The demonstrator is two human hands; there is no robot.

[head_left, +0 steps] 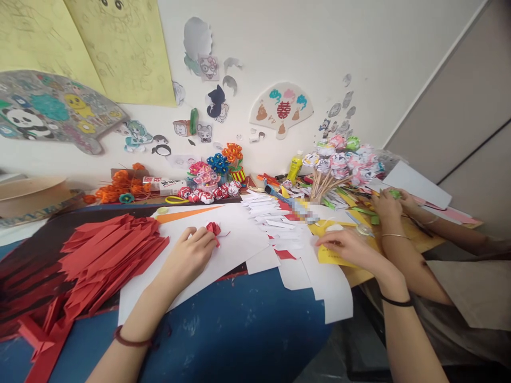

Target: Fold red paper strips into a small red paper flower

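1. A crumpled red paper piece is pinched in the fingers of the left hand, over the white sheets.
2. The right hand is held over the yellow sheet, its fingers extended and partly bent; whether anything is gripped cannot be told.
3. Red paper strips are heaped to the left of the left hand.
4. White paper strips are spread in an overlapping row between the two hands.
5. Paper flowers on sticks are gathered near the wall.
6. A green piece is handled by another person's hands at the right.
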